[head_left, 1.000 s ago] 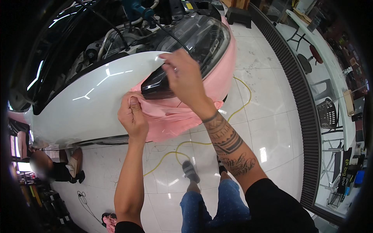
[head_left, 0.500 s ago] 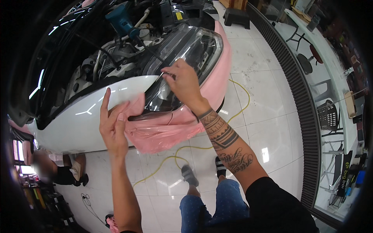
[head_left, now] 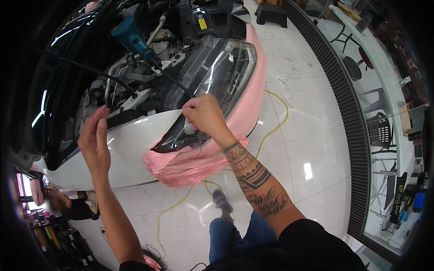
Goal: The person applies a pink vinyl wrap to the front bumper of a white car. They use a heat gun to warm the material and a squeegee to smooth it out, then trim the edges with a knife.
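My right hand (head_left: 205, 115) is closed in a pinch at the seam between the white fender (head_left: 131, 149) and the clear headlight (head_left: 212, 81). What its fingertips hold, if anything, is too small to make out. My left hand (head_left: 95, 147) hovers over the fender with its fingers stretched out, holding nothing; the fingertips are slightly blurred. Pink film (head_left: 185, 169) hangs in loose folds below the headlight's lower corner and covers the bumper along the headlight's outer side. A teal power tool (head_left: 133, 38) lies over the engine bay, and a thin black shaft runs from it toward my right hand.
A yellow hose (head_left: 275, 131) winds over the tiled floor. A black step stool (head_left: 271, 15) stands beyond the car. On the right are a dark slatted strip (head_left: 334, 90), a long white table (head_left: 393, 90) and a basket (head_left: 379, 131). Another person (head_left: 77, 207) is low at the left.
My left hand has let go of the pink film and moved left over the fender. The film now hangs loose. My right hand stays near the headlight seam, its fingers more tightly curled. The view has shifted.
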Tool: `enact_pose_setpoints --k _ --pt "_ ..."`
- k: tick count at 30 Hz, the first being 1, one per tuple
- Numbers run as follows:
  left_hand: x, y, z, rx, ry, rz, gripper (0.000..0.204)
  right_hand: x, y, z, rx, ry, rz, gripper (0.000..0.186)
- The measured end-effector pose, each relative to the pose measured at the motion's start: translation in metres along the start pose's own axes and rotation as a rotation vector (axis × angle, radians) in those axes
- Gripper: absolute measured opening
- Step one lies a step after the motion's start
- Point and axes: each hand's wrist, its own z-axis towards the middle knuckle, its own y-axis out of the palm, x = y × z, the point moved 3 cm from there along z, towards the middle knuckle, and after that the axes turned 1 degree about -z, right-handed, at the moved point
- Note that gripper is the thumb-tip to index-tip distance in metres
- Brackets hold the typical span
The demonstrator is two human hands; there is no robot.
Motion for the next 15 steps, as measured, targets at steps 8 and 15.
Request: enact_pose_setpoints --k 8,15 --pt "-0.035 0.028 -0.011 0.038 0.261 0.485 0.028 0.005 0.006 0.002 0.228 -0.084 -0.105 0.013" --pt "-0.039 0.022 -0.012 0.046 0.272 0.505 0.027 0.007 -0.006 -0.007 0.125 0.197 0.145 0.016"
